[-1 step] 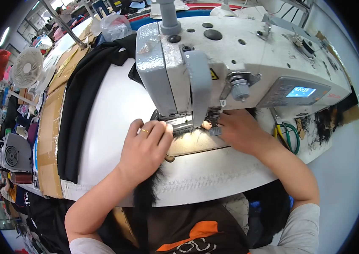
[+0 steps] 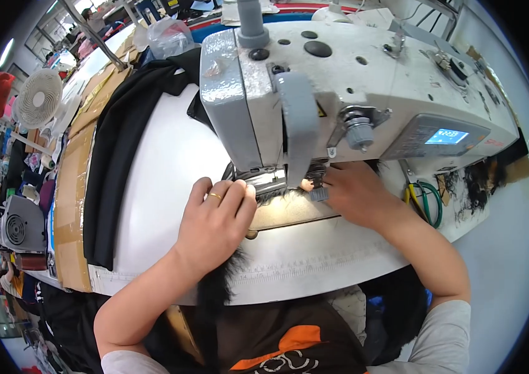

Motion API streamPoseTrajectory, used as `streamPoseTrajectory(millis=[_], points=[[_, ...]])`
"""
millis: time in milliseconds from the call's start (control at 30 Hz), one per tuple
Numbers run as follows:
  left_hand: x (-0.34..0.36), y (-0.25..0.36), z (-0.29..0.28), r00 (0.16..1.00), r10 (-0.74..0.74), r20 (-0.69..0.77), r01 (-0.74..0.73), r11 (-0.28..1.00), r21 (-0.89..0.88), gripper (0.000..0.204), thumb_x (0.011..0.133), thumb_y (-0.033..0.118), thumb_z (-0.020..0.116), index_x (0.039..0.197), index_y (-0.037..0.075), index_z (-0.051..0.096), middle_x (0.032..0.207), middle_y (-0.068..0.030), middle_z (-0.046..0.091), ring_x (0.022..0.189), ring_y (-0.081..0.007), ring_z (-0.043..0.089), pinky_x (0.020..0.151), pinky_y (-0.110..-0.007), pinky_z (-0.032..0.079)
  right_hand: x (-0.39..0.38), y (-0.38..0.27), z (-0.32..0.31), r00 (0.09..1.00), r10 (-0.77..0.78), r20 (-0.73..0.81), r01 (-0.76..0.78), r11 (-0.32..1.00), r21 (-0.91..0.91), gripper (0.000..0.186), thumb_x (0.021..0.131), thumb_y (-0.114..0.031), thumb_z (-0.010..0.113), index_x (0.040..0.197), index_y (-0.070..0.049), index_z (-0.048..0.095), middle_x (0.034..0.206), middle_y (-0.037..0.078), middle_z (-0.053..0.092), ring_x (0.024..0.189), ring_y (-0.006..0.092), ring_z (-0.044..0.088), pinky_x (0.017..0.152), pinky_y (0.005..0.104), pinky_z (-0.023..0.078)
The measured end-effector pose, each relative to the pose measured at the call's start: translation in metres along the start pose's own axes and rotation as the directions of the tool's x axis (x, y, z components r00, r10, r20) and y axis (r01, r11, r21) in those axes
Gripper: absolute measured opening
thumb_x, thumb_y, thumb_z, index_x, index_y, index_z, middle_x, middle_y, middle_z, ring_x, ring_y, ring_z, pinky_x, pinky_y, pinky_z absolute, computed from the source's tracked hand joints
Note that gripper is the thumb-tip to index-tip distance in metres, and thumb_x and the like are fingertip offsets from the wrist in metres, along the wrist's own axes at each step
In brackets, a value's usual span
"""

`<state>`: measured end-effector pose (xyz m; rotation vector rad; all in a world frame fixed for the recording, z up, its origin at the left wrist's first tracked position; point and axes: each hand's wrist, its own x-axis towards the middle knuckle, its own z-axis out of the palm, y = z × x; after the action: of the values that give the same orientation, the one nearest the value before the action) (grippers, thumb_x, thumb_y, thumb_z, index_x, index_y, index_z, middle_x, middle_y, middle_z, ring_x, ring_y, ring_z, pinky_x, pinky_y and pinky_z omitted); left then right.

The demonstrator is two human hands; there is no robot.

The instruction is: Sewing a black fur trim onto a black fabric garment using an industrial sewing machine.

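"What's furthest left from where you're standing?"

"A white fan (image 2: 38,100), well to the left of the sewing machine (image 2: 364,87). Coming closer to the machine there's a strip of brown cardboard (image 2: 71,224), then a long fold of black cloth (image 2: 118,168) on the white table (image 2: 165,174)."

"And the left hand (image 2: 218,218)?"

"Just left of the machine's needle area, ring on one finger. The fingers are bent and drawn in close together over the black fur strip (image 2: 214,290). The palm hides the grip, so I can't tell if it's pinching."

"Where does the fur run?"

"Out from beneath that hand and down over the table's front edge, in front of the machine and to its left. Some dark hairs show at the machine's metal plate (image 2: 269,181) too."

"The right hand (image 2: 358,190)?"

"Tucked under the machine's arm, right of the needle area, fingers bent inward, near a small grey ridged piece (image 2: 319,194). Its fingertips are partly hidden; I can't tell how closed they are or what they hold."

"Anything beyond?"

"Scissors (image 2: 424,201) with green and yellow handles, below the machine's right part."
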<state>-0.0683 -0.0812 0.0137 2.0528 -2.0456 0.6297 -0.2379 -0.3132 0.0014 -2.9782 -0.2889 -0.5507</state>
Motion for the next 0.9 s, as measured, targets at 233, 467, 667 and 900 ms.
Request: streamPoseTrajectory(millis=[233, 467, 667, 900], points=[[0.004, -0.012, 0.005, 0.994, 0.047, 0.098, -0.047, 0.999, 0.002, 0.019, 0.08, 0.01, 0.064, 0.097, 0.0, 0.063, 0.108, -0.0162, 0.064, 0.1, -0.0265, 0.064, 0.093, -0.045, 0.048, -0.007, 0.0, -0.007, 0.999, 0.026, 0.021, -0.027, 0.999, 0.044, 0.035, 0.079, -0.002, 0.063, 0.113, -0.008, 0.067, 0.104, 0.005, 0.067, 0.099, 0.0266, 0.068, 0.079, 0.0409, 0.058], [0.005, -0.004, 0.009, 0.995, 0.025, 0.095, -0.026, 1.0, 0.015, 0.017, 0.082, 0.01, 0.064, 0.098, 0.004, 0.061, 0.1, -0.0125, 0.063, 0.106, -0.0269, 0.064, 0.098, -0.046, 0.047, -0.016, 0.002, -0.007, 0.997, 0.073, -0.011, -0.072, 0.993, 0.098, 0.035, 0.084, -0.006, 0.061, 0.118, -0.01, 0.067, 0.108, 0.005, 0.07, 0.094, 0.0278, 0.071, 0.074, 0.0408, 0.059], [0.01, -0.003, 0.008, 0.985, 0.04, 0.17, -0.051, 0.997, 0.062, 0.015, 0.084, 0.011, 0.065, 0.097, 0.006, 0.06, 0.091, -0.0093, 0.063, 0.101, -0.0255, 0.064, 0.099, -0.045, 0.046, -0.019, 0.0, -0.01, 0.99, 0.138, 0.03, -0.14, 0.986, 0.092, 0.03, 0.088, -0.009, 0.06, 0.117, -0.012, 0.069, 0.105, 0.006, 0.071, 0.093, 0.0288, 0.071, 0.073, 0.0413, 0.059], [0.014, -0.007, 0.008, 0.977, 0.113, 0.183, -0.144, 0.975, 0.167, 0.009, 0.086, 0.009, 0.063, 0.087, 0.01, 0.055, 0.07, -0.008, 0.061, 0.084, -0.0244, 0.066, 0.098, -0.042, 0.045, -0.02, -0.001, -0.005, 0.951, 0.29, 0.11, -0.296, 0.954, 0.047, 0.03, 0.088, -0.011, 0.062, 0.117, -0.016, 0.071, 0.103, 0.006, 0.072, 0.094, 0.0302, 0.072, 0.07, 0.0426, 0.059]])
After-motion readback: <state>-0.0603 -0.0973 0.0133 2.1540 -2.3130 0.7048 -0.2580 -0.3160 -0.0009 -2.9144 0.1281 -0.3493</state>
